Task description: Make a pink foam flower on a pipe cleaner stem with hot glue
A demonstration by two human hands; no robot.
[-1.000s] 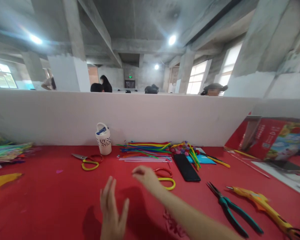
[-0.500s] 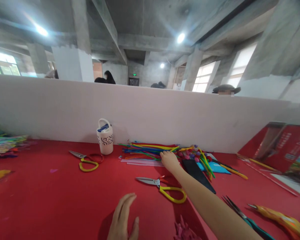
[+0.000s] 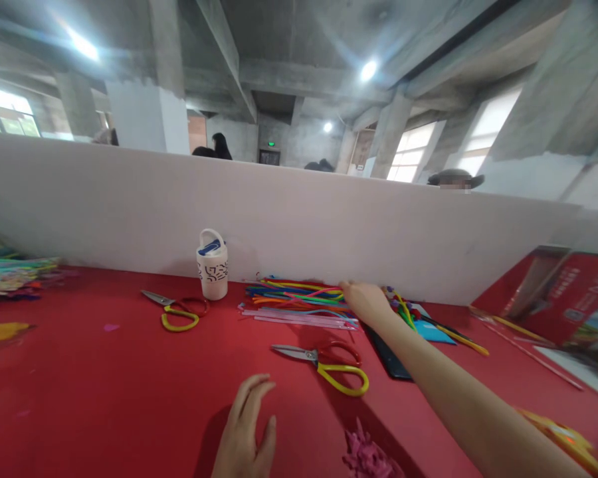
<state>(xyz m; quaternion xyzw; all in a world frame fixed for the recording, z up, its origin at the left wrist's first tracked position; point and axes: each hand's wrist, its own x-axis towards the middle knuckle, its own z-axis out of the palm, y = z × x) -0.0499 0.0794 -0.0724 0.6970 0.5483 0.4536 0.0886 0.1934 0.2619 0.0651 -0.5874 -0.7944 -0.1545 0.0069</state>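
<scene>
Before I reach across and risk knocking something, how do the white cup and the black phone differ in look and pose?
The white cup stands upright with its handle up, while the black phone lies flat. The cup has dark markings on its side; the visible part of the phone is plain. The cup is unobstructed, but the right arm partly hides the phone. Both rest on the red table.

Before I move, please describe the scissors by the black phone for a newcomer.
On the red table, find the colourful stems along the white partition. These scissors lie just nearer than the stems, left of the phone. Unlike the similar pair near the white cup, they lie nearer the left hand.
</scene>
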